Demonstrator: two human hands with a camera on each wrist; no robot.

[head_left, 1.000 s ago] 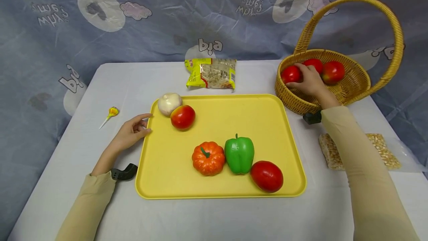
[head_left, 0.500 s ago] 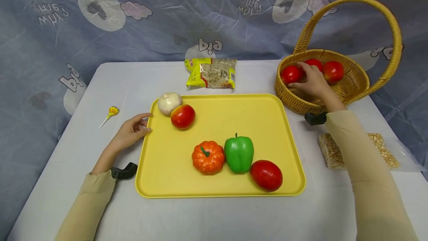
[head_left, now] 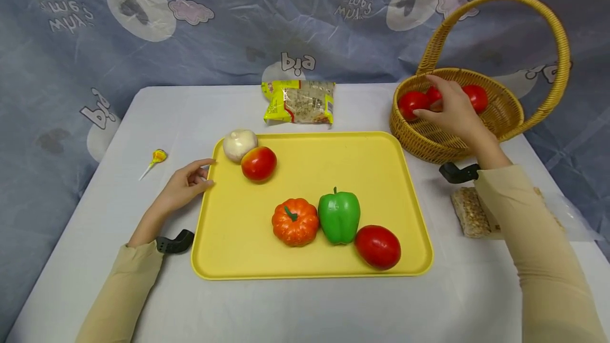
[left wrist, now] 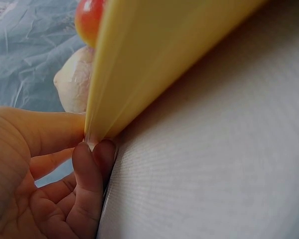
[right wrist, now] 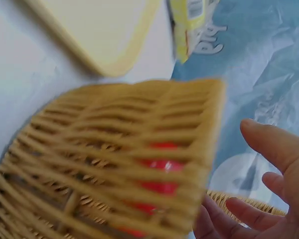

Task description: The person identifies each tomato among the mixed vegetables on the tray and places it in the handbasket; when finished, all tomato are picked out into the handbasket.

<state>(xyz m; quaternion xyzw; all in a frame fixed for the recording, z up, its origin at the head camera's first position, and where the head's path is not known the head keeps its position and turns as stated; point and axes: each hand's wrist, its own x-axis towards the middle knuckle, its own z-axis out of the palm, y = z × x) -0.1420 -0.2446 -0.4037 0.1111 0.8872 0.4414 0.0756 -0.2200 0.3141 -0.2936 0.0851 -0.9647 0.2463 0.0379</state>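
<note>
Both loosely spread: your left hand [head_left: 183,185] touches the yellow tray [head_left: 329,163], your right hand [head_left: 452,110] overhangs the wicker basket [head_left: 420,143].

From here, the round red fruits [head_left: 412,105] look glossy and smooth. The tan handled basket [head_left: 421,144] is rough woven wicker; the yellow rectangular tray [head_left: 316,168], smooth plastic.

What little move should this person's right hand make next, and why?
I'd probably lift the right hand clear of the wicker basket: its fingers are spread and grip nothing, and red fruits already lie inside.
</note>
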